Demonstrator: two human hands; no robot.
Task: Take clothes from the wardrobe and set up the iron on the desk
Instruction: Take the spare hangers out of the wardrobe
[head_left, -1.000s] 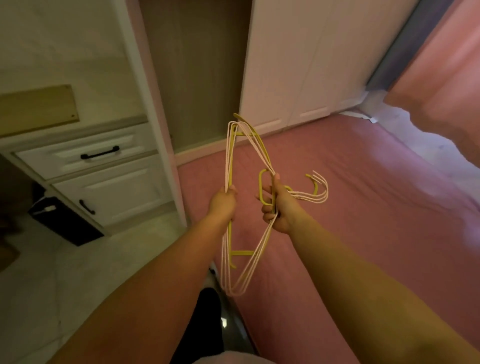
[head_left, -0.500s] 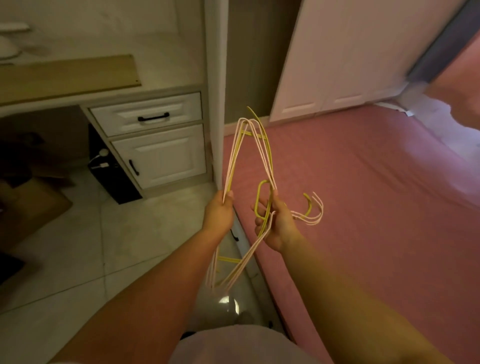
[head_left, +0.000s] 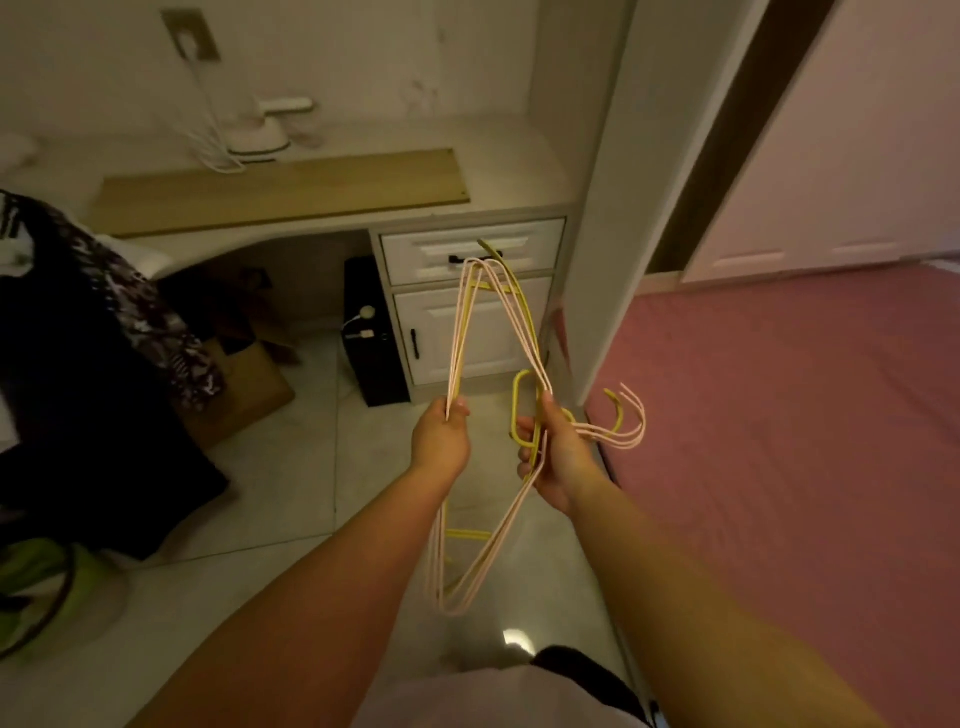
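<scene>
I hold a bunch of empty pink and yellow hangers (head_left: 511, 306) in front of me, above the tiled floor. My left hand (head_left: 441, 439) grips one side of the bunch. My right hand (head_left: 558, 454) grips the other side near the hooks, which curl out to the right. A white iron (head_left: 260, 132) stands at the back of the white desk (head_left: 519, 176), its cord running up to a wall socket (head_left: 189, 34). Dark patterned clothes (head_left: 119, 312) lie heaped at the left. The wardrobe (head_left: 852, 130) with white doors stands at the upper right.
A wooden board (head_left: 280, 189) lies on the desk. Drawers (head_left: 467, 254) and a black box (head_left: 371, 338) sit under it, with a cardboard box (head_left: 249, 384) beside. A pink bed (head_left: 805, 441) fills the right. A green bag (head_left: 36, 587) sits at the lower left.
The view has swung left from the wardrobe and bed toward the desk, bringing the iron and the clothes heap into sight. Both hands keep the same grip on the hangers.
</scene>
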